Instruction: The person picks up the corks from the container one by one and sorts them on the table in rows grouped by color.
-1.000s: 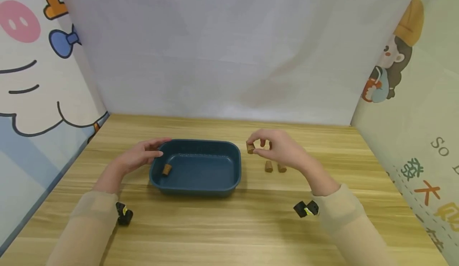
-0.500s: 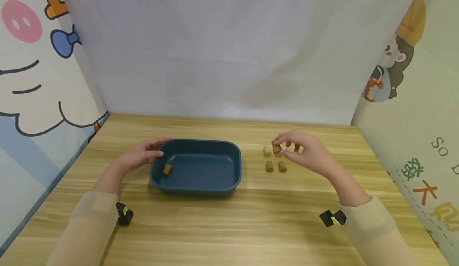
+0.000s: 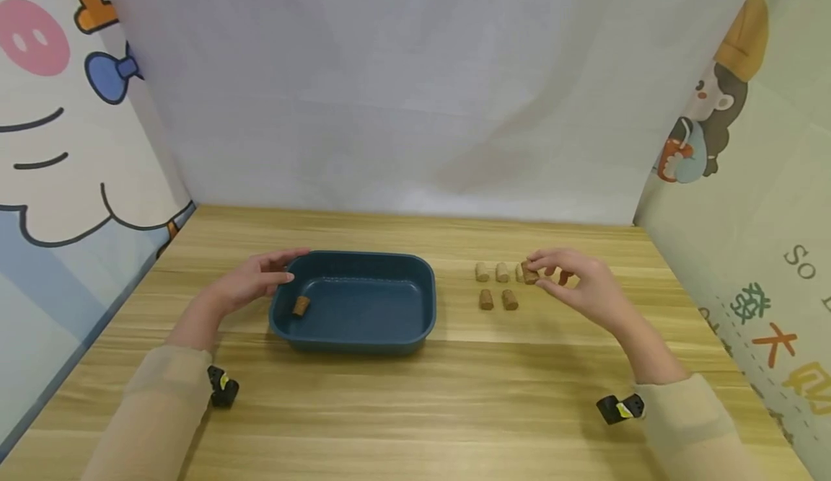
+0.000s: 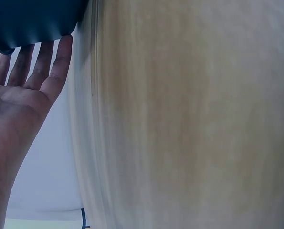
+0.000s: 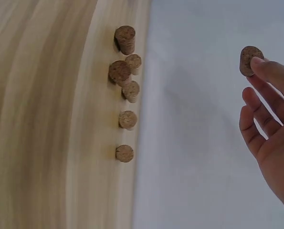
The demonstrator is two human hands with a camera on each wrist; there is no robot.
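My right hand [image 3: 580, 284] pinches a brown cork [image 3: 530, 272] between thumb and fingertips, above the right end of the back row of corks. In the right wrist view the held cork [image 5: 247, 67] shows beside the thumb, and the other fingers are loosely bent. Two darker corks, a left one [image 3: 486, 299] and a right one [image 3: 510, 300], lie in front of the paler back row [image 3: 502, 272]. My left hand [image 3: 243, 286] rests against the left end of a dark blue tray [image 3: 353, 344], fingers extended along its outer wall [image 4: 41, 24]. One cork [image 3: 301, 306] lies inside the tray.
The wood-grain table [image 3: 402, 416] is bounded by a pale back wall [image 3: 402, 106] and printed side panels. Another paler cork [image 3: 519, 272] is partly hidden by the held cork. Small black devices are worn at both wrists.
My right hand has moved right, carrying the cork from beside the tray to over the end of the back row, uncovering paler corks. My left hand and the tray have stayed in place.
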